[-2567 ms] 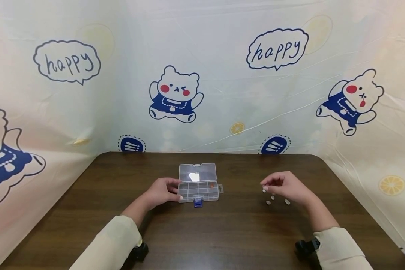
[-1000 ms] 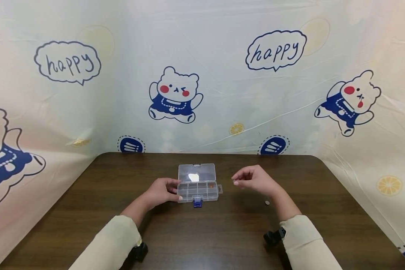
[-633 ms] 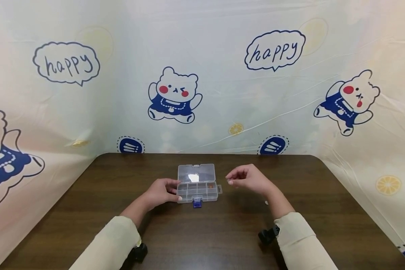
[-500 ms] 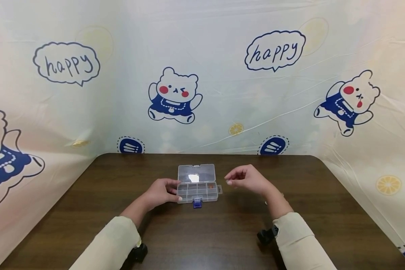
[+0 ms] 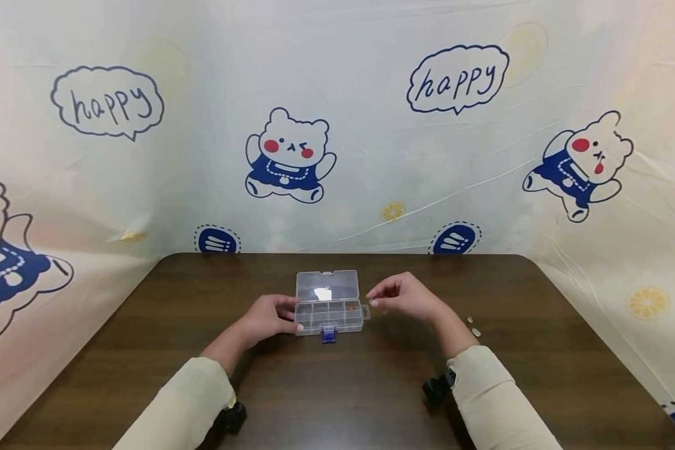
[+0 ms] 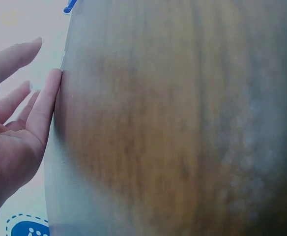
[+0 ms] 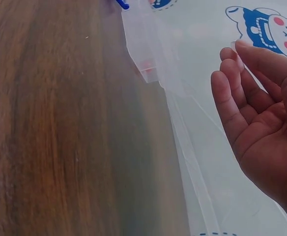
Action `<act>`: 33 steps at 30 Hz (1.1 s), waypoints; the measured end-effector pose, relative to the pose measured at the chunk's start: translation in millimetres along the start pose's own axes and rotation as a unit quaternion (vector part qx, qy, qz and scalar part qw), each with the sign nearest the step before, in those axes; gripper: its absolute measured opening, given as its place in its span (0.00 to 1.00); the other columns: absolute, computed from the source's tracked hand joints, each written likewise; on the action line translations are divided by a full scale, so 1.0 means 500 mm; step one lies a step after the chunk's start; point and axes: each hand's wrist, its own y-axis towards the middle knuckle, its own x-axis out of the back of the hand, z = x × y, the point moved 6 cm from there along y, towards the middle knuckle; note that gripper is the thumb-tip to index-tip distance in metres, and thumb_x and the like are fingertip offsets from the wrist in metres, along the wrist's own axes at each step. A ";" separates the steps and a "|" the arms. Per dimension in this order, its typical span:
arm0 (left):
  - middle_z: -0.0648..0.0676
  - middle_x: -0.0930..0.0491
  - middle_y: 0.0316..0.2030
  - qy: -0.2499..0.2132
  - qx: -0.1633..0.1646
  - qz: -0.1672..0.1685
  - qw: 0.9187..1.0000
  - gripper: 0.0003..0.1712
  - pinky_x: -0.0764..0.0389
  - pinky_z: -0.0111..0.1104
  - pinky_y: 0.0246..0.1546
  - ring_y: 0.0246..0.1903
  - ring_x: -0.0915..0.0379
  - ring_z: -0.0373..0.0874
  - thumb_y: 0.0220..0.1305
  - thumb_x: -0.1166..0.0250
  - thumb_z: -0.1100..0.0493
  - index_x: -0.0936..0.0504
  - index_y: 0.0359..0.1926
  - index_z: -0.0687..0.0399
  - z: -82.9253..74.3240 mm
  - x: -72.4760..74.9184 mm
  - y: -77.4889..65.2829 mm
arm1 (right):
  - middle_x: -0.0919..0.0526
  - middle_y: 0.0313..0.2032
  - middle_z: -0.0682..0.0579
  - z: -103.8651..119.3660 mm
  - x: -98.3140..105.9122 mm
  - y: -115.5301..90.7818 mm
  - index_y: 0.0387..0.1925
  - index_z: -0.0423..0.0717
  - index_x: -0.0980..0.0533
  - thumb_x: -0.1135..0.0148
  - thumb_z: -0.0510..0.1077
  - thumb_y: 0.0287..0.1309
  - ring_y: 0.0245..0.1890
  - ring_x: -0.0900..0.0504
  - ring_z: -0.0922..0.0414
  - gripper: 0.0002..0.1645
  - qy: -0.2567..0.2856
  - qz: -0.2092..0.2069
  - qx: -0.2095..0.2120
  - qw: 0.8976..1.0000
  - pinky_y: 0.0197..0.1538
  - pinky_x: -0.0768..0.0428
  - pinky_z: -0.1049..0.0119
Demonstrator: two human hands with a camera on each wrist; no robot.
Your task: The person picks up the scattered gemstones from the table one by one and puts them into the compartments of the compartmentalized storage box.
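Observation:
A clear plastic compartment box (image 5: 337, 326) lies on the table with its lid (image 5: 337, 282) raised and a blue clasp (image 5: 329, 335) at the front. Something small and orange-red (image 5: 352, 307) sits in its back right compartment. My left hand (image 5: 264, 315) holds the box's left end, thumb at the front corner, fingers behind. Just right of the box, my right hand (image 5: 407, 297) is raised above the table. Between its thumb and fingertips it pinches a small white pill (image 7: 234, 45), seen in the right wrist view. The other fingers are loosely bent.
Two white pills (image 5: 475, 332) lie on the table beyond the right forearm, which hides part of the surface there. A clear hanging tab (image 5: 365, 311) sticks out of the box's right end. Behind the brown wooden table (image 5: 337, 400) hangs a printed cloth (image 5: 360, 125).
My right hand has picked up a white pill from the group on the right and moved left, close to the box. My left hand has stayed on the box.

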 end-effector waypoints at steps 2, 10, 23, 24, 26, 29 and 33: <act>0.54 0.20 0.45 0.000 -0.003 0.001 1.000 0.38 0.18 0.36 0.44 0.42 0.24 0.46 0.44 0.19 0.57 0.21 0.60 0.53 0.000 0.000 0.002 | 0.16 0.33 0.41 0.000 -0.001 0.001 0.39 0.42 0.15 0.32 0.39 0.58 0.30 0.20 0.50 0.07 -0.003 0.002 -0.004 1.000 0.39 0.17 0.56; 0.54 0.20 0.47 -0.006 -0.008 -0.001 1.000 0.37 0.18 0.36 0.43 0.41 0.24 0.46 0.43 0.19 0.58 0.20 0.59 0.54 0.002 0.000 0.010 | 0.16 0.35 0.39 -0.005 -0.010 0.010 0.42 0.37 0.16 0.32 0.39 0.58 0.30 0.20 0.52 0.11 0.000 0.011 -0.020 1.000 0.39 0.17 0.59; 0.53 0.20 0.46 0.001 -0.006 -0.002 1.000 0.37 0.18 0.36 0.44 0.41 0.24 0.45 0.44 0.19 0.57 0.20 0.59 0.53 0.001 -0.002 0.001 | 0.16 0.33 0.47 0.007 -0.030 0.032 0.39 0.37 0.16 0.32 0.37 0.58 0.30 0.20 0.49 0.08 -0.030 0.039 -0.018 0.999 0.40 0.17 0.55; 0.53 0.20 0.45 0.003 -0.006 -0.002 1.000 0.37 0.18 0.36 0.44 0.41 0.24 0.45 0.44 0.19 0.57 0.20 0.59 0.52 0.002 -0.002 0.002 | 0.16 0.33 0.46 0.008 -0.032 0.034 0.39 0.37 0.16 0.32 0.37 0.58 0.30 0.20 0.49 0.08 -0.032 0.042 -0.018 0.998 0.40 0.17 0.55; 0.53 0.20 0.45 0.004 -0.006 -0.004 1.000 0.37 0.18 0.36 0.43 0.41 0.25 0.45 0.44 0.19 0.57 0.20 0.59 0.52 0.003 -0.001 0.002 | 0.16 0.33 0.44 0.011 -0.037 0.039 0.39 0.37 0.16 0.33 0.36 0.58 0.30 0.20 0.49 0.07 -0.033 0.050 -0.015 0.998 0.40 0.17 0.53; 0.53 0.20 0.45 0.004 -0.006 -0.004 1.000 0.37 0.18 0.36 0.43 0.41 0.25 0.45 0.44 0.19 0.58 0.20 0.59 0.53 0.004 0.000 0.002 | 0.15 0.34 0.43 0.014 -0.046 0.045 0.38 0.36 0.16 0.33 0.35 0.58 0.29 0.21 0.51 0.07 -0.027 0.064 -0.004 0.998 0.39 0.16 0.55; 0.53 0.20 0.45 -0.002 -0.006 -0.004 1.000 0.37 0.18 0.35 0.42 0.41 0.24 0.45 0.44 0.19 0.59 0.20 0.59 0.54 0.003 0.001 0.002 | 0.14 0.33 0.46 0.012 -0.058 0.054 0.38 0.35 0.17 0.33 0.34 0.57 0.29 0.21 0.55 0.07 -0.022 0.076 0.000 0.997 0.38 0.16 0.61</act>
